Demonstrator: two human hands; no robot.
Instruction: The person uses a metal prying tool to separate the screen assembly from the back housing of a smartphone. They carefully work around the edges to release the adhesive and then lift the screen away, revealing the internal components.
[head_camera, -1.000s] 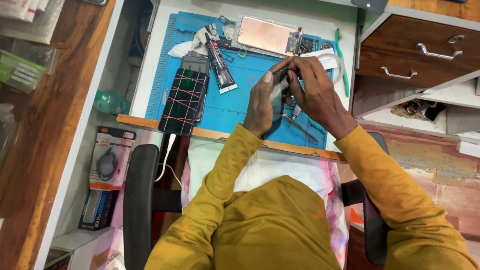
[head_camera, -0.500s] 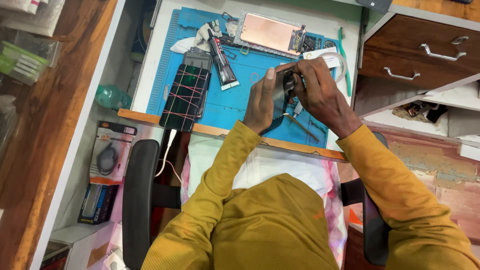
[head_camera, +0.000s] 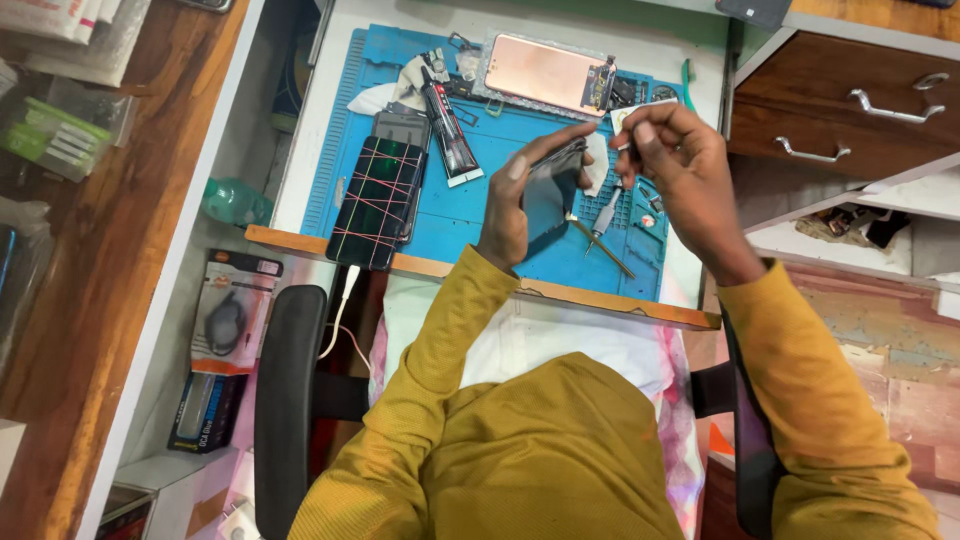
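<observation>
My left hand grips a dark phone, held on edge above the blue work mat. My right hand is raised just right of the phone, fingers pinched on a small white piece. A screwdriver and a thin metal tool lie on the mat under the hands. A phone bound with red rubber bands lies at the mat's left. A rose-gold phone back rests at the mat's far edge, beside a black glue tube.
Wooden drawers with metal handles stand at the right. A black chair arm is at my left, with a white cable hanging off the desk. Packaged goods and a green bottle sit left of the desk.
The hands have separated: my right hand lifted up and to the right away from the phone, and my left hand now holds the phone alone, turned more on edge.
</observation>
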